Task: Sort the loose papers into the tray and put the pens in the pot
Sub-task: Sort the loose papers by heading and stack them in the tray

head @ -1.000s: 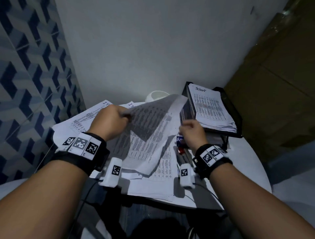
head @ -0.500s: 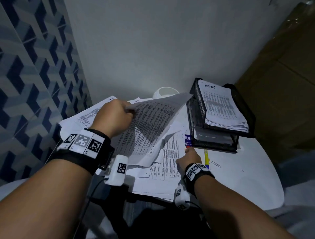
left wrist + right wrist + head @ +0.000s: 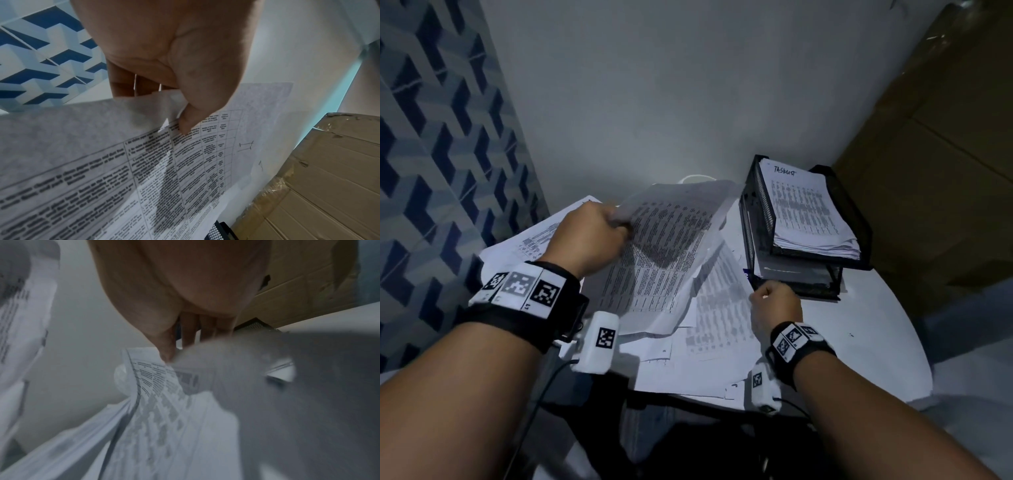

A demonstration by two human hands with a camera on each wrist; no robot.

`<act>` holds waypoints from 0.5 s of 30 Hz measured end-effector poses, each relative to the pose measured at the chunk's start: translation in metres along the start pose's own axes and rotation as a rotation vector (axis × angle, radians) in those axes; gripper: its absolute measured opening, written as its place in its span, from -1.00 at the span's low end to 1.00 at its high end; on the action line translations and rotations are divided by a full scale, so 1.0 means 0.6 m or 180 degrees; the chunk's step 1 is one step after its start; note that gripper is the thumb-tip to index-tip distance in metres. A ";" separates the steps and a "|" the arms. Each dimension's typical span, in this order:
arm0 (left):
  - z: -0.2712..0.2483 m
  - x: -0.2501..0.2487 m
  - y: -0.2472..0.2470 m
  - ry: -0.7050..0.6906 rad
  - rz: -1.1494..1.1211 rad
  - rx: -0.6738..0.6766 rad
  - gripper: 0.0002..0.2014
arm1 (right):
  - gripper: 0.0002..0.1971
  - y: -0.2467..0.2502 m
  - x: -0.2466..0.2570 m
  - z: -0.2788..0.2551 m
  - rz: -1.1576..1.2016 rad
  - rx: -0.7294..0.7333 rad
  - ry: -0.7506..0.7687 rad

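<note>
Task approx. midway on papers, pens not begun as far as visible.

Done: the mesh tray [image 3: 859, 240], standing at the bench's [image 3: 876, 329] far right, is carrying a thick stack of sorted sheets [image 3: 808, 212] in the upper tier; more paper is lying in the lower tier.

In hand: left hand [image 3: 585, 236] is holding a raised bundle of printed sheets [image 3: 667, 246] above the pile, thumb and fingers [image 3: 186, 125] pinching its top edge. Right hand [image 3: 775, 308] is sitting at the near corner of the tray; fingers are curling on the edge of a sheet from the loose pile [image 3: 719, 325]; wrist view blurred but the pinch shows there.

Left: loose pile is still covering bench centre and left, several layers, overhanging the near edge. More sheets are poking out beyond the left hand.

Pens: none visible now, prob. buried under paper. A white rim [image 3: 697, 178] behind the raised bundle could be the pot; can't confirm.

Judgement: several more paper transfers needed, then pens.
</note>
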State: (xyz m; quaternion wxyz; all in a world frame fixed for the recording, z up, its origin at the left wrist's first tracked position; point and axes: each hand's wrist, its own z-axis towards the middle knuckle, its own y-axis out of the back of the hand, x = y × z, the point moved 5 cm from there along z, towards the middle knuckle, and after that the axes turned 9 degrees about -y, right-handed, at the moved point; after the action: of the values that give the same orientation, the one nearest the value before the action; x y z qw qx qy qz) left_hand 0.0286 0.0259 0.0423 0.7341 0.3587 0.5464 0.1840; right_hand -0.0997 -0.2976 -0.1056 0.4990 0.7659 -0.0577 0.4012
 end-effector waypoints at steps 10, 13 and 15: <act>-0.001 0.013 -0.041 0.0496 -0.1531 0.0012 -0.96 | -0.91 0.130 0.046 0.005 0.2100 -0.0112 0.0273; -0.004 0.005 -0.052 0.0568 -0.1788 0.0026 -0.89 | -0.80 0.148 0.063 0.005 0.2601 0.0031 0.0229; -0.008 -0.004 -0.058 0.0642 -0.2017 -0.0027 -0.95 | -0.79 0.149 0.080 -0.002 0.2928 0.0300 0.0181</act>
State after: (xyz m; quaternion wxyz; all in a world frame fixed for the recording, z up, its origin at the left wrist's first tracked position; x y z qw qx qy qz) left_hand 0.0193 0.0025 0.0181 0.6985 0.1479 0.7000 -0.0166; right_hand -0.1120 -0.3260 -0.0091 0.2352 0.6713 -0.3595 0.6040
